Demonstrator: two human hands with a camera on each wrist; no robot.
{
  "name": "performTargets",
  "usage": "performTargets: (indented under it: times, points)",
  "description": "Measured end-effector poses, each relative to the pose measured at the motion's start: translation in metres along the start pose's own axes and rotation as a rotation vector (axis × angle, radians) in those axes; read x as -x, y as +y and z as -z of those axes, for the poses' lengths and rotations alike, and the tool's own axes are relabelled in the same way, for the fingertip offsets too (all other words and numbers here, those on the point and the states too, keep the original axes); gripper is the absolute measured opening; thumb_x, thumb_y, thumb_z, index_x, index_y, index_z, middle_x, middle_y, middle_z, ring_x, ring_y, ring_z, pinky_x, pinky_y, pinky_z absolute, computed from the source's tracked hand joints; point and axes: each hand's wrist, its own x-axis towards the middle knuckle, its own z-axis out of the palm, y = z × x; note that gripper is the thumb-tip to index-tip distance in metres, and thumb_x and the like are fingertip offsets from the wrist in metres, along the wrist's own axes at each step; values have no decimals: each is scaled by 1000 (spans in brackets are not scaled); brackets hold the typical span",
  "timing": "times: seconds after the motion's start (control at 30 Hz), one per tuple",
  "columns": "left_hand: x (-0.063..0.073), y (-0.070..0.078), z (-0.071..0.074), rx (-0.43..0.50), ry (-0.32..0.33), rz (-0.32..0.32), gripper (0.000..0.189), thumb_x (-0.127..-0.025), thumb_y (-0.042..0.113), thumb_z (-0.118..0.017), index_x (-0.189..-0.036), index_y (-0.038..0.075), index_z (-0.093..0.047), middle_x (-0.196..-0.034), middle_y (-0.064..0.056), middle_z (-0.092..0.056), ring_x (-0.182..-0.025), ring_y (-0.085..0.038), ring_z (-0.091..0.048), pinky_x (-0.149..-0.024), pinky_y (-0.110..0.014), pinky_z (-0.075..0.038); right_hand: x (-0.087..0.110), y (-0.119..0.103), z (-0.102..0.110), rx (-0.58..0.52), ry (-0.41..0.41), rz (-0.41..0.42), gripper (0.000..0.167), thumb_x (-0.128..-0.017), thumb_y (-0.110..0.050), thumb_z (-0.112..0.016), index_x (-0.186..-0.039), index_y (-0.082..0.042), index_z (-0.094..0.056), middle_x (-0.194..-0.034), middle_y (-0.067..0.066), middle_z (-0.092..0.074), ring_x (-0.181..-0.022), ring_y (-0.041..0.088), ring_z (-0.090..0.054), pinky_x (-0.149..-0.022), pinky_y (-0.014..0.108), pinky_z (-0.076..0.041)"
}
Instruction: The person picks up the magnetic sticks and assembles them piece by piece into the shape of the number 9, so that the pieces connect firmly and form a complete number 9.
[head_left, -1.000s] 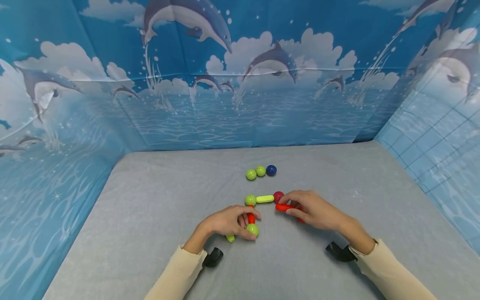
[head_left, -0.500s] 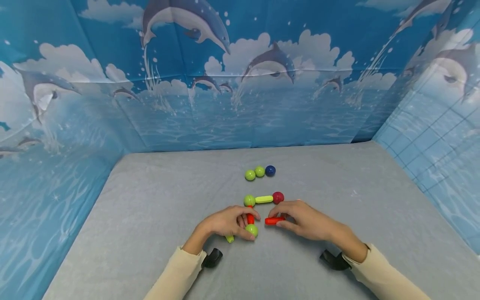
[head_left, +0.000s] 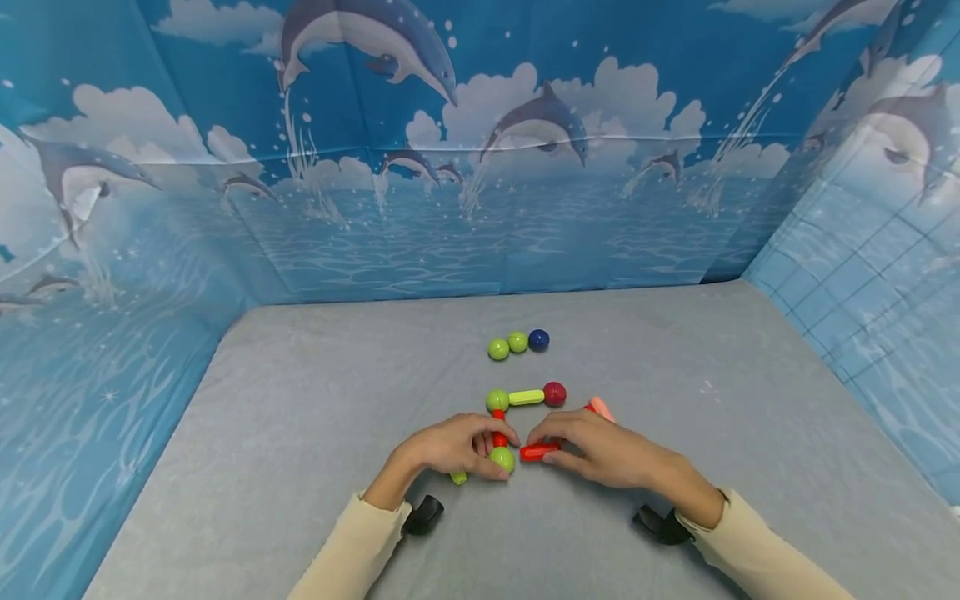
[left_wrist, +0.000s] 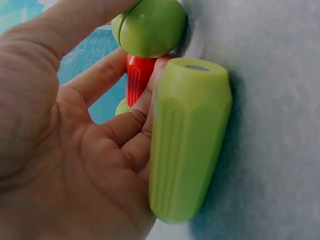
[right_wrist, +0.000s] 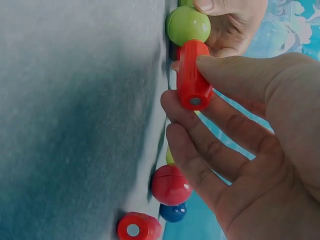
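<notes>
My left hand grips the near green ball, its thumb on the ball and its fingers along the red rod joined to it. That rod leads to another green ball, then a yellow-green rod and a red ball. My right hand pinches a separate red magnetic rod between thumb and fingers. This rod points at the near green ball, with a slim gap in the head view. A loose yellow-green rod lies beside my left palm.
Behind the joined pieces sit two green balls and a dark blue ball. Beyond my right hand lie a pinkish rod and a red rod, partly hidden. A dolphin-print curtain borders the grey surface.
My right hand has carried the red rod left and nearer to me, from beside the red ball to beside the near green ball. My left hand has stayed in place.
</notes>
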Motion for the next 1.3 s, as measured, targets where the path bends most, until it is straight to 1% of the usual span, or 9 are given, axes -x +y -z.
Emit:
performTargets:
  times: [0.2,0.47,0.77,0.93,1.1,1.3]
  points:
    - [1,1,0,-6,-3,-2,40,-87,18,-80,-124,15,-66,-89,3,-58,-76,-7,-53,-69,-21,-45,-1,-1,0,-9,-6,9,23,-99,-24,-64,-122,-23,-68,-117,-16,-66,-107,2,-62,-94,34,-52]
    - [0,1,-1,-1,-4,3,39,-87,18,-80,-124,15,-66,-88,3,-58,-76,-8,-53,-68,-21,-44,-1,-1,-2,-19,-14,-2,22,-99,-25,-65,-121,-23,-68,-115,-16,-66,-104,2,-61,-93,33,-52]
    - [1,2,-1,-2,6,7,39,-87,17,-80,-123,14,-66,-88,2,-58,-77,-8,-54,-69,-22,-45,-2,-1,-1,-29,-9,1,21,-99,-25,-64,-121,-24,-68,-114,-16,-66,-104,0,-61,-93,32,-52]
    - [1,1,-1,-1,8,8,38,-87,17,-80,-122,14,-66,-88,2,-58,-77,-8,-53,-69,-21,-44,-2,0,-2,-30,-11,-1,21,-99,-23,-65,-119,-22,-68,-113,-15,-67,-101,0,-61,-92,31,-52]
    - [1,2,-1,-7,10,10,39,-87,17,-80,-123,14,-66,-88,2,-58,-77,-8,-53,-69,-21,-44,-1,1,-1,-50,8,11,20,-99,-21,-65,-118,-20,-69,-112,-14,-68,-101,0,-61,-91,32,-53]
    - [1,2,-1,-18,9,2,37,-86,18,-80,-121,15,-67,-88,3,-58,-77,-8,-53,-69,-21,-44,0,1,0,-86,41,29,19,-99,-20,-65,-118,-22,-68,-111,-14,-68,-99,0,-61,-89,33,-53]
